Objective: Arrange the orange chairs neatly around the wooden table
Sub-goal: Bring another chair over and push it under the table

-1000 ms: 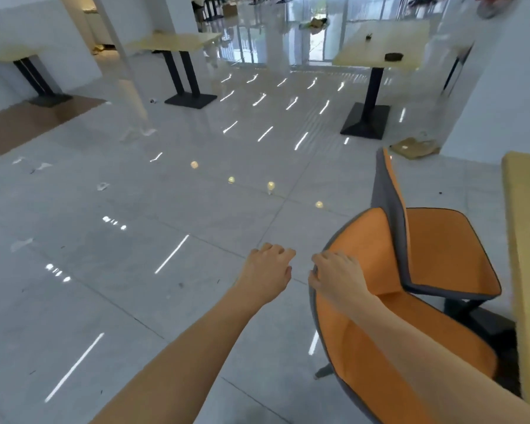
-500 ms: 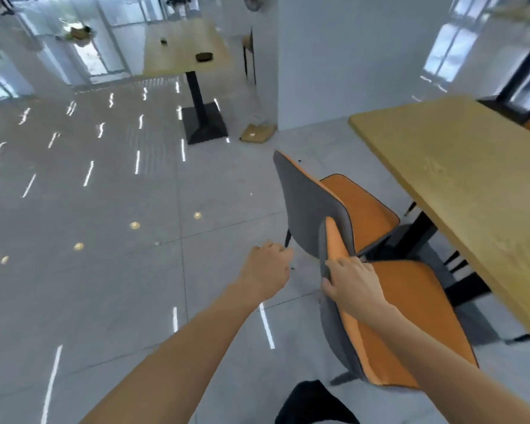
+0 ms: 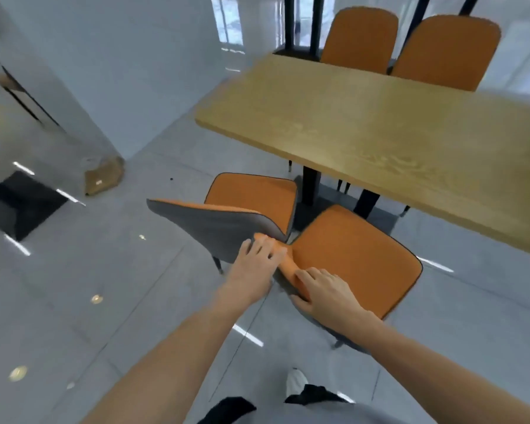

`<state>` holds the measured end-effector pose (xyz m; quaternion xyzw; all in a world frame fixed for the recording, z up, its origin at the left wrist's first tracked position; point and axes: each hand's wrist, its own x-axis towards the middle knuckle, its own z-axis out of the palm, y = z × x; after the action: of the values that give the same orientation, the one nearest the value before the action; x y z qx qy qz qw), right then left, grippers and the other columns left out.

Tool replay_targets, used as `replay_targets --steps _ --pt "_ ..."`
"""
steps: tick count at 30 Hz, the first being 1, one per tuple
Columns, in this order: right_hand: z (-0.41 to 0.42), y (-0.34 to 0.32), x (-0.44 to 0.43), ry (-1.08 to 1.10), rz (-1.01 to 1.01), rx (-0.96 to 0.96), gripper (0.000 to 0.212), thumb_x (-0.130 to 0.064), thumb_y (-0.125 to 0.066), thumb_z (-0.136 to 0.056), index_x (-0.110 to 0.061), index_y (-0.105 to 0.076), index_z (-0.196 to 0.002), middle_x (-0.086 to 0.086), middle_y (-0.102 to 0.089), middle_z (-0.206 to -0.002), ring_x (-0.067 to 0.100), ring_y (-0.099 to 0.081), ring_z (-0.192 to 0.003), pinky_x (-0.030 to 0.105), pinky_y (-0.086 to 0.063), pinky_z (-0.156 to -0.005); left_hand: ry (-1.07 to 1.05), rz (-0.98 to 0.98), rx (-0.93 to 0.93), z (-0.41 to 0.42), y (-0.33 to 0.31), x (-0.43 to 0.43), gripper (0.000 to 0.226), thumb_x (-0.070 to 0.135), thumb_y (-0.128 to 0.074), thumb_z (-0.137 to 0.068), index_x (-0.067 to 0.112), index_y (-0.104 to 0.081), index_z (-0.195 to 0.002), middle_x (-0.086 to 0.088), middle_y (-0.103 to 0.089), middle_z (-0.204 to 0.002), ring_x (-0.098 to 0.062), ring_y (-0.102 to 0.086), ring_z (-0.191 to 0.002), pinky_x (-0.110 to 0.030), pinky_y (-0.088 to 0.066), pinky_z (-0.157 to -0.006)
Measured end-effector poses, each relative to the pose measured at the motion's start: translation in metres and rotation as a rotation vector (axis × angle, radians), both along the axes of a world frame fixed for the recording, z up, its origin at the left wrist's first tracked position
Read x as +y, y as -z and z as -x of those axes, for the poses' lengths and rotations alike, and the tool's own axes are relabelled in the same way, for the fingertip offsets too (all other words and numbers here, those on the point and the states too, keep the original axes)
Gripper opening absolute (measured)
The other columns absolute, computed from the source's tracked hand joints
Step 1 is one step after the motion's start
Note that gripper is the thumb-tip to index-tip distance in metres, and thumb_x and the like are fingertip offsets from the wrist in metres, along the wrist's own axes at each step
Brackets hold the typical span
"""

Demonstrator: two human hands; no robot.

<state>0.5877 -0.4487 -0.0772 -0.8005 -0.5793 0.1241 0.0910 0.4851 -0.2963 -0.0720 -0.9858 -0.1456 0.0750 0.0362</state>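
Observation:
A long wooden table (image 3: pixel 380 123) runs from centre to right. On its near side stand two orange chairs with grey backs: the left chair (image 3: pixel 251 194) and the near chair (image 3: pixel 352 255), set at an angle to each other, their backs touching. My right hand (image 3: pixel 322 290) grips the top edge of the near chair's backrest. My left hand (image 3: pixel 256 266) rests on the same backrest top, where it meets the left chair's grey back. Two more orange chairs (image 3: pixel 361 38) (image 3: pixel 444 50) stand side by side at the table's far side.
A white wall and pillar (image 3: pixel 110 71) stand to the left. A flat cardboard piece (image 3: pixel 103 175) lies on the grey tiled floor beside it. A black table base (image 3: pixel 16 203) sits at far left. My shoe (image 3: pixel 296 382) shows below.
My view has swung right, bringing the table and far chairs into sight. My left hand, free before, now rests on the backrest. The right hand keeps its grip.

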Motion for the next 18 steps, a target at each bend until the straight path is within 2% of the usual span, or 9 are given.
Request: replay_targets --steps 2,4,6,8,10,11,13,15,18 --pt "0.005 0.001 -0.004 0.048 0.018 0.033 0.043 -0.046 -0.048 -0.09 -0.02 -0.046 -0.123 0.002 -0.056 -0.112 0.022 -0.055 -0.092 0.034 -0.048 -0.072 0.092 -0.012 0.05 -0.007 0.005 0.013 0.061 0.018 -0.066 -0.081 0.017 -0.039 -0.136 -0.011 -0.037 -0.145 -0.031 -0.023 -0.138 -0.049 -0.02 -0.111" --pt "0.012 0.001 -0.009 0.106 0.062 0.048 0.049 -0.046 -0.049 -0.089 -0.02 -0.041 -0.131 0.002 -0.054 -0.119 0.022 -0.054 -0.095 0.032 -0.048 -0.074 0.193 0.009 0.091 -0.017 0.009 0.026 0.054 0.023 -0.064 -0.083 0.02 -0.042 -0.132 -0.007 -0.042 -0.141 -0.028 -0.028 -0.136 -0.05 -0.02 -0.111" --pt "0.019 0.01 -0.014 0.215 0.081 0.048 0.054 -0.047 -0.052 -0.088 -0.02 -0.038 -0.133 0.002 -0.054 -0.121 0.023 -0.055 -0.098 0.034 -0.049 -0.076 0.289 0.06 0.121 -0.027 0.016 0.041 0.047 0.024 -0.063 -0.082 0.02 -0.049 -0.127 -0.003 -0.051 -0.133 -0.026 -0.042 -0.127 -0.049 -0.028 -0.106" --pt "0.032 0.019 -0.022 0.368 0.116 0.004 0.059 -0.046 -0.061 -0.082 -0.02 -0.042 -0.131 0.002 -0.058 -0.114 0.025 -0.059 -0.095 0.037 -0.052 -0.073 0.408 0.106 0.114 -0.037 0.022 0.052 0.04 0.022 -0.069 -0.075 0.019 -0.06 -0.114 -0.003 -0.064 -0.115 -0.026 -0.057 -0.109 -0.044 -0.042 -0.093" --pt "0.046 0.025 -0.028 0.529 0.124 -0.039 0.062 -0.041 -0.08 -0.063 -0.017 -0.058 -0.117 0.001 -0.067 -0.094 0.024 -0.065 -0.079 0.034 -0.053 -0.06 0.502 0.12 0.124 -0.046 0.028 0.062 0.035 0.019 -0.076 -0.059 0.019 -0.067 -0.093 -0.001 -0.072 -0.089 -0.024 -0.067 -0.082 -0.036 -0.053 -0.07" --pt "0.051 0.026 -0.029 0.585 0.125 -0.069 0.062 -0.037 -0.087 -0.051 -0.017 -0.064 -0.105 -0.001 -0.068 -0.084 0.021 -0.066 -0.07 0.031 -0.052 -0.054 0.532 0.118 0.112 -0.048 0.033 0.065 0.034 0.017 -0.078 -0.053 0.019 -0.068 -0.086 0.001 -0.071 -0.078 -0.022 -0.067 -0.071 -0.033 -0.054 -0.06" --pt "0.053 0.026 -0.029 0.663 0.119 -0.122 0.061 -0.031 -0.093 -0.035 -0.019 -0.068 -0.089 -0.005 -0.07 -0.073 0.018 -0.066 -0.06 0.028 -0.048 -0.044 0.56 0.142 0.066 -0.05 0.041 0.07 0.03 0.016 -0.077 -0.051 0.019 -0.068 -0.08 0.0 -0.07 -0.07 -0.022 -0.065 -0.062 -0.033 -0.054 -0.052" --pt "0.05 0.024 -0.03 0.686 0.101 -0.162 0.055 -0.027 -0.093 -0.035 -0.02 -0.069 -0.084 -0.005 -0.071 -0.069 0.017 -0.065 -0.056 0.026 -0.044 -0.037 0.56 0.185 0.023 -0.05 0.043 0.07 0.023 0.013 -0.075 -0.053 0.018 -0.067 -0.075 -0.003 -0.068 -0.064 -0.025 -0.063 -0.056 -0.034 -0.052 -0.05" --pt "0.05 0.029 -0.039 0.634 0.06 -0.166 0.049 -0.022 -0.091 -0.043 -0.02 -0.069 -0.086 -0.005 -0.072 -0.069 0.019 -0.066 -0.056 0.027 -0.046 -0.036 0.557 0.196 0.009 -0.044 0.039 0.064 0.023 0.009 -0.076 -0.046 0.016 -0.061 -0.061 -0.003 -0.062 -0.052 -0.025 -0.057 -0.044 -0.029 -0.047 -0.043"
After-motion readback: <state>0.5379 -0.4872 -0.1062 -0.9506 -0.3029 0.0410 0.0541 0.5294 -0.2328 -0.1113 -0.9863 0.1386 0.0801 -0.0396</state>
